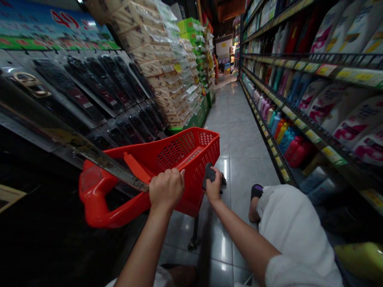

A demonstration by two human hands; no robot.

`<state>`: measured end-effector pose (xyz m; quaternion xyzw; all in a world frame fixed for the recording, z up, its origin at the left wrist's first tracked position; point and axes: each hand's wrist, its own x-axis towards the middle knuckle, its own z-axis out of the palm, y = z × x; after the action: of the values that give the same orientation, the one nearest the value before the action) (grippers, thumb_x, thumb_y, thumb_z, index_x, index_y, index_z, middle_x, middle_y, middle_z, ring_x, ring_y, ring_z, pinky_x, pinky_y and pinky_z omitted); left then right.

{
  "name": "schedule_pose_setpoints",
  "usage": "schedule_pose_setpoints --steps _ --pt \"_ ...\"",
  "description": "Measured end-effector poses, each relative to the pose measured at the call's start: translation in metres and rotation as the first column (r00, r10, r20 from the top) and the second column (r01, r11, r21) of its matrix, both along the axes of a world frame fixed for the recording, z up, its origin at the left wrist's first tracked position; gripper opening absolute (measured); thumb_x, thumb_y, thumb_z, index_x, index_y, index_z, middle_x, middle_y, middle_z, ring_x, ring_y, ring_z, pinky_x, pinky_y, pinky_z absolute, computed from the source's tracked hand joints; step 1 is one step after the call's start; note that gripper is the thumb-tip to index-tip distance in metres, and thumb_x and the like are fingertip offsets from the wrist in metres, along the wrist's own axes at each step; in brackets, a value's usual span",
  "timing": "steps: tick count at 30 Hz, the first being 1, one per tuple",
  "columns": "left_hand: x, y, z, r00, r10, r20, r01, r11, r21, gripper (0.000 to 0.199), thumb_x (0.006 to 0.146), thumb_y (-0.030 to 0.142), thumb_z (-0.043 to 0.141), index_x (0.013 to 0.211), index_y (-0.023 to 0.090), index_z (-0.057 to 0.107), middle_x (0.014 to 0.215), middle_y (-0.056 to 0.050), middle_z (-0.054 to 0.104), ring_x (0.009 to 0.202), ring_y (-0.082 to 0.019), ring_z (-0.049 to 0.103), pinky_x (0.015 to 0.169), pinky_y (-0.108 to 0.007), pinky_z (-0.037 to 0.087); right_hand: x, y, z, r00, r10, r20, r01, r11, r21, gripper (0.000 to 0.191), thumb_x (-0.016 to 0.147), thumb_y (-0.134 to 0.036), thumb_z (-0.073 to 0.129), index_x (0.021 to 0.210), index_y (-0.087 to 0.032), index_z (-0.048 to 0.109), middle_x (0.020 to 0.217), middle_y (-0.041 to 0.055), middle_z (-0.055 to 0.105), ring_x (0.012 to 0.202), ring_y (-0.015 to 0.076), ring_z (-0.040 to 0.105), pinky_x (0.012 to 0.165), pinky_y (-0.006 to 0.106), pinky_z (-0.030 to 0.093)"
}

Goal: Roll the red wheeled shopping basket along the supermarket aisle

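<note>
My left hand (166, 189) is closed in a fist round the end of a long, worn, flat-sided pole (89, 150), which slants up to the left edge of the view. The pole passes in front of the handle end of a red plastic shopping cart (95, 213). My right hand (214, 185) pinches a small dark grey piece (209, 174), perhaps a cloth, beside the cart's perforated right side. Whether that piece touches the cart, I cannot tell. The visible part of the basket holds an orange-red flap (136, 167).
Shelves of bottles (296, 149) line the right side. On the left hang packaged dark items (80, 85), with stacked tissue packs (161, 67) beyond. A tiled aisle (239, 119) runs ahead. A cart wheel (193, 242) and a sandalled foot (255, 203) are on the floor.
</note>
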<state>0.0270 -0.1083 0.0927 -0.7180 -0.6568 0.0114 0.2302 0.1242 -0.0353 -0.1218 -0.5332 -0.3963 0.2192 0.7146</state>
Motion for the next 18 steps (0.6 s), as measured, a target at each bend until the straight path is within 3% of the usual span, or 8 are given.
schedule_pose_setpoints --steps 3,6,11,14,18 --pt "0.001 0.002 -0.001 1.000 -0.003 -0.003 0.004 1.000 0.008 0.060 0.099 0.042 0.016 0.089 0.012 0.067 0.075 -0.018 0.067 0.077 -0.033 0.067 0.064 -0.037 0.041 0.005 0.034 0.025 0.999 0.010 0.033 -0.012 0.999 0.051 0.054 0.071 -0.009 0.044 0.123 -0.020 0.053 0.124 0.0101 0.052 0.122 0.0204 0.048 0.111 0.043 0.036" --pt "0.003 0.006 -0.002 1.000 -0.005 -0.001 0.005 1.000 0.012 0.060 0.099 0.043 0.017 0.089 0.011 0.067 0.075 -0.018 0.066 0.077 -0.032 0.067 0.064 -0.037 0.041 -0.014 0.030 0.031 0.997 0.050 0.053 -0.053 0.996 0.071 0.056 0.073 -0.007 0.042 0.126 -0.021 0.051 0.128 0.0108 0.050 0.125 0.0199 0.046 0.113 0.043 0.034" --pt "0.006 0.011 -0.003 1.000 -0.010 0.018 0.010 1.000 0.010 0.061 0.099 0.044 0.016 0.091 0.010 0.067 0.078 -0.019 0.067 0.080 -0.034 0.067 0.065 -0.038 0.042 -0.057 -0.038 -0.001 0.980 0.159 0.116 -0.172 0.978 0.114 0.057 0.071 -0.005 0.042 0.124 -0.023 0.052 0.129 0.0098 0.050 0.127 0.0218 0.046 0.113 0.046 0.035" --pt "0.007 0.011 -0.002 1.000 -0.006 0.017 0.006 1.000 0.015 0.062 0.099 0.042 0.014 0.091 0.010 0.066 0.078 -0.019 0.067 0.079 -0.034 0.067 0.065 -0.038 0.042 -0.062 -0.073 -0.028 0.954 0.267 0.138 -0.281 0.955 0.097 0.059 0.063 -0.003 0.042 0.116 -0.024 0.056 0.126 0.0084 0.052 0.125 0.0225 0.048 0.111 0.044 0.038" --pt "0.007 0.009 -0.002 1.000 -0.007 0.010 0.007 1.000 0.023 0.061 0.100 0.042 0.013 0.090 0.010 0.065 0.078 -0.019 0.067 0.078 -0.034 0.067 0.064 -0.038 0.042 -0.040 -0.072 -0.047 0.935 0.345 0.085 -0.346 0.938 -0.008 0.052 0.054 -0.003 0.041 0.098 -0.023 0.062 0.106 0.0053 0.061 0.107 0.0217 0.058 0.100 0.039 0.046"
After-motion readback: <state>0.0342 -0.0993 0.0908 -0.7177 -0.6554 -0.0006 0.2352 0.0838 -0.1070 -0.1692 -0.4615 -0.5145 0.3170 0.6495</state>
